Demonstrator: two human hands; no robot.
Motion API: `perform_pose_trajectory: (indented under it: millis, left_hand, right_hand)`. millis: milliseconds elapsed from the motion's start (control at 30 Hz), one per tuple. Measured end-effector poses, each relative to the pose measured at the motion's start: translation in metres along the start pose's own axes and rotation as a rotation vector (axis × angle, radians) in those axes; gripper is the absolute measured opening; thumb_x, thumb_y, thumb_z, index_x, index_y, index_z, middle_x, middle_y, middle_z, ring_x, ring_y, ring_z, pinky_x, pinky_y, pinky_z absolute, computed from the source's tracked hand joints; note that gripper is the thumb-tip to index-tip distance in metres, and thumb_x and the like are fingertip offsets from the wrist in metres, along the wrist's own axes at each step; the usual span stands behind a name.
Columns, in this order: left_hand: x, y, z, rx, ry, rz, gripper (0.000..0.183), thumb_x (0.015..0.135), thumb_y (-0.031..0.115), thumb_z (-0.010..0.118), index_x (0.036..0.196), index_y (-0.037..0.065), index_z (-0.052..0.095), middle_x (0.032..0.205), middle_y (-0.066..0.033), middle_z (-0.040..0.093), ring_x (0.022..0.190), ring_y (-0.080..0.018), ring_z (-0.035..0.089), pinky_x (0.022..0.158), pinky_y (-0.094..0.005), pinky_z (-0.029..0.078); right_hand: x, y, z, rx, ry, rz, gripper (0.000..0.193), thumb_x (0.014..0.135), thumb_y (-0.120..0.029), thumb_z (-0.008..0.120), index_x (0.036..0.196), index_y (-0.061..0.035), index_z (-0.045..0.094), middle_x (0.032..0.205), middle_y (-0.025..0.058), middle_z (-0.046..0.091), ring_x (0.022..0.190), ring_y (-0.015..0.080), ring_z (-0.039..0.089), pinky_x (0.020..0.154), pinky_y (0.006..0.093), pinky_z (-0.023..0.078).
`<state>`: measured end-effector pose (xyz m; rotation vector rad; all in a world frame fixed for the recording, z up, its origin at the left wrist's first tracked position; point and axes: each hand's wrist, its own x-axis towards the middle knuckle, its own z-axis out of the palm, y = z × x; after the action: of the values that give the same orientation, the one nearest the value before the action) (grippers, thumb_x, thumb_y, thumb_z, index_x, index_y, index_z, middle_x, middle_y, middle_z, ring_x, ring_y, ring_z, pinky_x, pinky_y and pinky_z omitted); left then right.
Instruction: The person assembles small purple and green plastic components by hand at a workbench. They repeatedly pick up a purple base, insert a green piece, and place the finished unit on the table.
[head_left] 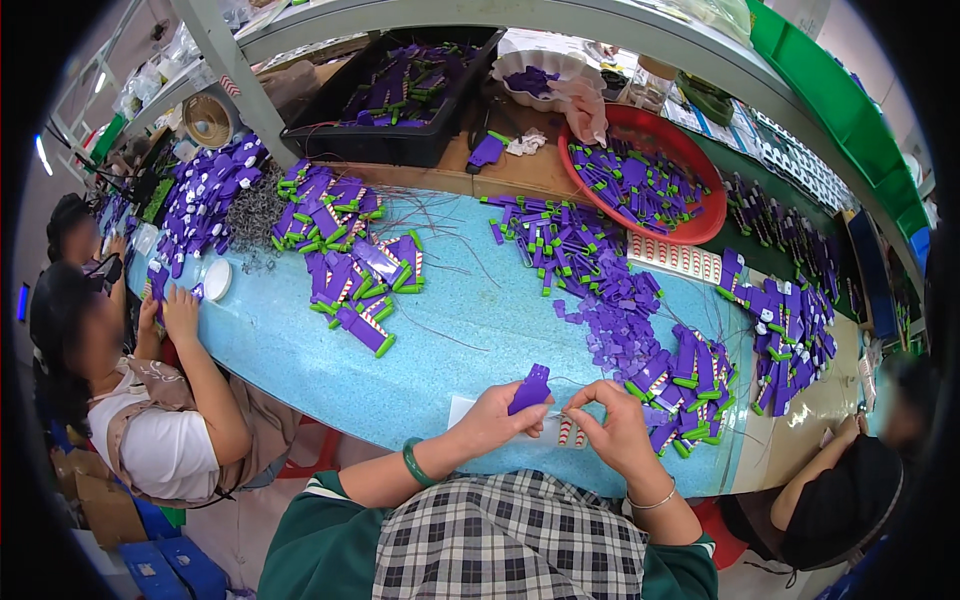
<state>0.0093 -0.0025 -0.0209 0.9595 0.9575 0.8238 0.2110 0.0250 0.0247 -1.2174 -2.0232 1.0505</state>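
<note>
At the table's near edge, my left hand [500, 418] grips a flat purple plastic piece [531, 388], its tabbed end pointing away from me. My right hand [612, 428] is close beside it, thumb and forefinger pinched together; whatever sits between those fingertips is too small to tell. Under both hands lies a white sheet [459, 411], mostly covered by them. Red-and-white striped stickers [572, 434] show on it between my hands. A pile of purple pieces with green ends and striped stickers [697, 390] lies just right of my right hand.
Loose purple parts [615, 325] spread across the blue table [440, 350]. Beyond them stand a red basin [715, 215] and a black bin [400, 150] of parts. Another purple-green heap [350, 260] lies left of centre. Co-workers sit at left [160, 430] and right [840, 490]. A metal shelf beam [500, 15] crosses overhead.
</note>
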Motion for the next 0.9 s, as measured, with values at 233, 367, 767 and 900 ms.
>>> perform_pose_trajectory:
  millis: [233, 367, 767, 900]
  left_hand:
    - [-0.003, 0.009, -0.001, -0.013, 0.023, 0.006, 0.013, 0.088, 0.011, 0.063, 0.095, 0.0, 0.063, 0.078, -0.0039, 0.063, 0.067, -0.0097, 0.06, 0.061, -0.0249, 0.052]
    - [-0.002, 0.021, 0.0, -0.122, 0.058, 0.002, 0.01, 0.089, 0.011, 0.062, 0.089, 0.001, 0.063, 0.074, -0.0041, 0.063, 0.065, -0.0099, 0.06, 0.057, -0.0245, 0.052]
    - [-0.002, 0.021, 0.004, -0.55, -0.097, -0.068, 0.039, 0.097, 0.01, 0.041, 0.134, 0.009, 0.032, 0.126, -0.0084, 0.046, 0.113, -0.0192, 0.051, 0.088, -0.0395, 0.053]
    - [-0.002, 0.021, 0.005, -0.54, -0.135, -0.067, 0.041, 0.097, 0.012, 0.041, 0.136, 0.009, 0.03, 0.127, -0.0091, 0.046, 0.116, -0.0207, 0.05, 0.092, -0.0416, 0.05]
  right_hand:
    - [0.009, -0.018, 0.014, 0.082, 0.281, -0.111, 0.018, 0.074, -0.001, 0.068, 0.091, -0.0027, 0.061, 0.094, 0.0093, 0.064, 0.082, 0.0193, 0.061, 0.068, 0.0306, 0.046]
    - [0.003, -0.009, 0.024, 0.107, 0.3, -0.071, 0.017, 0.076, -0.006, 0.07, 0.09, -0.0046, 0.061, 0.09, 0.0075, 0.063, 0.081, 0.0189, 0.06, 0.063, 0.0284, 0.046]
    - [0.004, 0.011, 0.041, 0.602, 0.13, 0.177, 0.011, 0.081, -0.006, 0.068, 0.086, -0.002, 0.059, 0.076, 0.0002, 0.059, 0.069, 0.0065, 0.053, 0.064, 0.0224, 0.045]
    - [0.005, 0.014, 0.042, 0.578, 0.135, 0.173, 0.012, 0.08, -0.006, 0.069, 0.084, -0.0021, 0.058, 0.075, -0.0001, 0.059, 0.068, 0.0062, 0.052, 0.064, 0.022, 0.045]
